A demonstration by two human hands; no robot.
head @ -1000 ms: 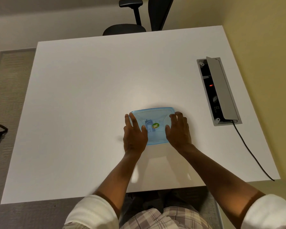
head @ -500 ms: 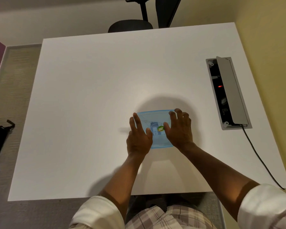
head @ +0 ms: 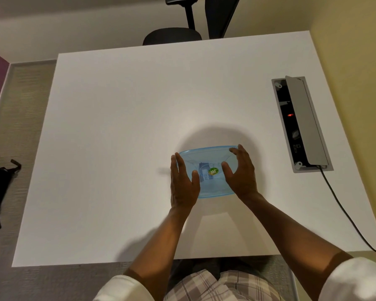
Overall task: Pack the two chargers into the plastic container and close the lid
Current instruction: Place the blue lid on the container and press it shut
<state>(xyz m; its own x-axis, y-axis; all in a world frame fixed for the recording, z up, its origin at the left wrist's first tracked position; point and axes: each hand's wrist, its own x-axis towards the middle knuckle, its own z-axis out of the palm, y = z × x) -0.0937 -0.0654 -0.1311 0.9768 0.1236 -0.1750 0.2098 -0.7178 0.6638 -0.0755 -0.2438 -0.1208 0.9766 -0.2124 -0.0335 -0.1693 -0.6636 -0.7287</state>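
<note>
The plastic container (head: 206, 170) is sitting on the white tabletop (head: 139, 127), toward its near edge and directly in front of the person. Its translucent blue lid (head: 211, 154) is lying over the top, and a dark shape with a pale label, most likely one of the chargers (head: 203, 173), is showing through it beside a small green sticker (head: 213, 171). Whether both chargers are inside cannot be told through the plastic.

The left hand (head: 182, 185) is lying along the container's left side, its fingers (head: 178, 164) stretched out flat and together, with the thumb resting on the lid. The right hand (head: 241, 172) is cupping the right side, its fingers (head: 240, 152) loosely curled and spread, reaching the far right corner; it is gripping nothing firmly, and whether the palm is touching the lid is unclear.

Judging from this, the packing is looking finished and the closing step is in hand. The next move is calling for even downward pressure around the rim, corner by corner, until the lid is seating all the way round.

Farther out, a recessed power box (head: 300, 124) is sitting open at the tabletop's right side with a black cable (head: 343, 209) trailing from it, and a black office chair (head: 182, 29) is standing beyond the far edge.
</note>
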